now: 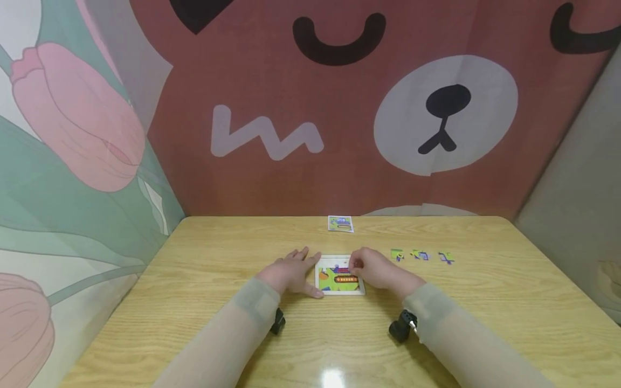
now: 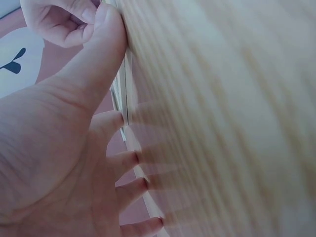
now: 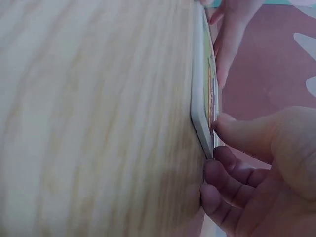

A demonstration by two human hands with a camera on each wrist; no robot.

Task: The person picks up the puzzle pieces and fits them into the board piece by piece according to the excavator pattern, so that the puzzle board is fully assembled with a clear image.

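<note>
A white-framed jigsaw tray [image 1: 340, 292] lies flat on the table, its picture partly filled in green, orange, red and purple. My left hand [image 1: 292, 274] spreads its fingers along the left side of the tray, with the thumb at the lower-left corner. In the left wrist view, the fingertips [image 2: 129, 158] rest on the tabletop. My right hand [image 1: 375, 269] is bent over the tray's right part, its thumb and index finger pinching a jigsaw piece that they mostly hide. The right wrist view has the right thumb [image 3: 247, 136] against the puzzle's face and the other fingers curled beside the tray edge.
Three loose jigsaw pieces lie in a row right of the tray: one green [image 1: 397, 254], one middle [image 1: 421, 255], one far right [image 1: 445, 257]. A picture card [image 1: 340, 223] lies at the back edge of the wooden table [image 1: 218, 242]. A patterned curtain [image 1: 271, 183] hangs behind.
</note>
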